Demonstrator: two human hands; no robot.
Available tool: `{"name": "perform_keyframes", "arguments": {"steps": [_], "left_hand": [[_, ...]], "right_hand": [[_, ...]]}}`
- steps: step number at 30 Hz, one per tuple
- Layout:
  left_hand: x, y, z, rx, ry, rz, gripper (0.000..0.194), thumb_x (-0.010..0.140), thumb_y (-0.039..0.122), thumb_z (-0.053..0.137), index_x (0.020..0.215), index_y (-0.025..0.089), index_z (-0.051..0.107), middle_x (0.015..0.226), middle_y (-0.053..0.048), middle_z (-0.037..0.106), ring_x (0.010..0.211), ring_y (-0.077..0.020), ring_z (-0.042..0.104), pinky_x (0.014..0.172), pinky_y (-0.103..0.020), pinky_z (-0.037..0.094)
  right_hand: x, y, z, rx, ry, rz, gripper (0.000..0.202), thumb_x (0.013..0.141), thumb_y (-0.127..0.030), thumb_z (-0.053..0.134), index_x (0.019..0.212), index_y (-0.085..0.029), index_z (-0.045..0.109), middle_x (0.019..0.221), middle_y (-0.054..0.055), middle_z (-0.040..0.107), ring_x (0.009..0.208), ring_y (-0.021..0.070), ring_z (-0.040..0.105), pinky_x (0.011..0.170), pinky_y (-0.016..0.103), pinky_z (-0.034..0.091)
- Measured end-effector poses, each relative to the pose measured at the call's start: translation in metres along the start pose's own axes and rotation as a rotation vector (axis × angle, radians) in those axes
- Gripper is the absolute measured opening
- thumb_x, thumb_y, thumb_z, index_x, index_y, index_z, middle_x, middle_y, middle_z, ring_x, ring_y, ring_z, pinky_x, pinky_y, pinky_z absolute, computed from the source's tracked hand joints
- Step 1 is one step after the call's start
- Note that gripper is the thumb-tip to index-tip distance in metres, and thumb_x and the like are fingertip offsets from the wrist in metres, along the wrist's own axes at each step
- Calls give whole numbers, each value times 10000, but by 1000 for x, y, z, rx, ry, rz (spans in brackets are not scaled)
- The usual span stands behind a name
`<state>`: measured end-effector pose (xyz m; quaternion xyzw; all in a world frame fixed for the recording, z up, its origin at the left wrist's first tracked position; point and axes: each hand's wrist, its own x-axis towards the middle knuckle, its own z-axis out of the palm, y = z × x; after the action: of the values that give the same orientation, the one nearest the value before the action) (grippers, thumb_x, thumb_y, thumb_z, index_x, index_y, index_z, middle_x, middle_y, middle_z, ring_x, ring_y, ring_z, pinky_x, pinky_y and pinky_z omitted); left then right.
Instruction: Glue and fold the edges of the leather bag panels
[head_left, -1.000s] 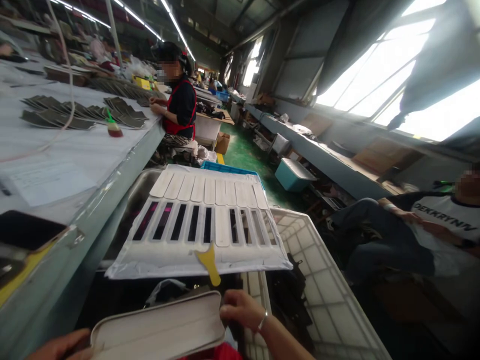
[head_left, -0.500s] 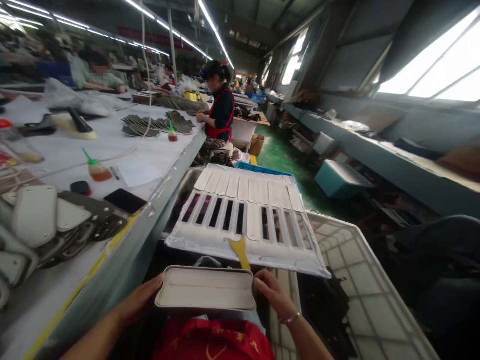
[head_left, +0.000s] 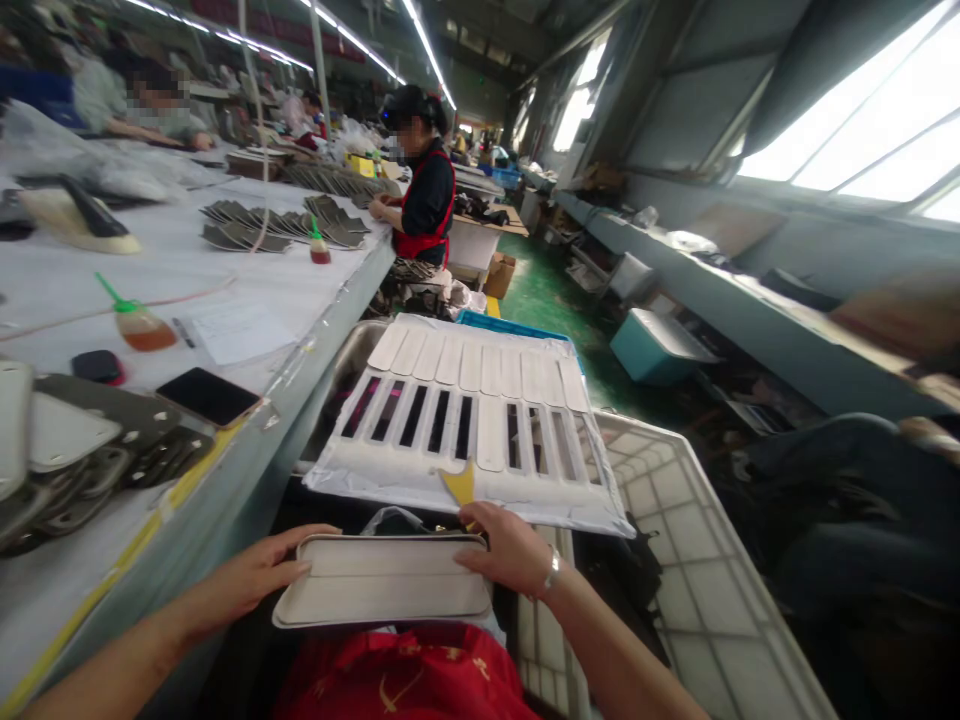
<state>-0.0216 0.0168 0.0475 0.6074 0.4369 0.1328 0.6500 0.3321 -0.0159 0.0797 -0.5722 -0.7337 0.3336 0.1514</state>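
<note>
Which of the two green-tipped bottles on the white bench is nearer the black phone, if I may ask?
The clear bottle of amber liquid, its nozzle slanting left; the other, holding red liquid, stands beside grey pieces.

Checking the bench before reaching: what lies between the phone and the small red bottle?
A white sheet lies between the phone and the small red bottle, with a pen at its left edge; the head view shows this.

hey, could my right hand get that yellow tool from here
Probably yes: the right hand holds the cream piece, but its fingers look close to the yellow tool, nothing visible between.
</note>
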Motion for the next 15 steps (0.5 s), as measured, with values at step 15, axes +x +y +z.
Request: {"name": "perform_keyframes", "arguments": {"steps": [15], "left_hand": [[100, 69, 86, 811, -310, 429, 333, 896, 345, 353, 906, 234, 667, 862, -16, 700, 790, -184, 630, 684, -233, 408]], "right_hand": [[-9, -13, 1, -665, -189, -20, 273, 912, -214, 363, 820, -148, 612, 798, 68, 651, 712, 165, 598, 555, 266, 335]]}}
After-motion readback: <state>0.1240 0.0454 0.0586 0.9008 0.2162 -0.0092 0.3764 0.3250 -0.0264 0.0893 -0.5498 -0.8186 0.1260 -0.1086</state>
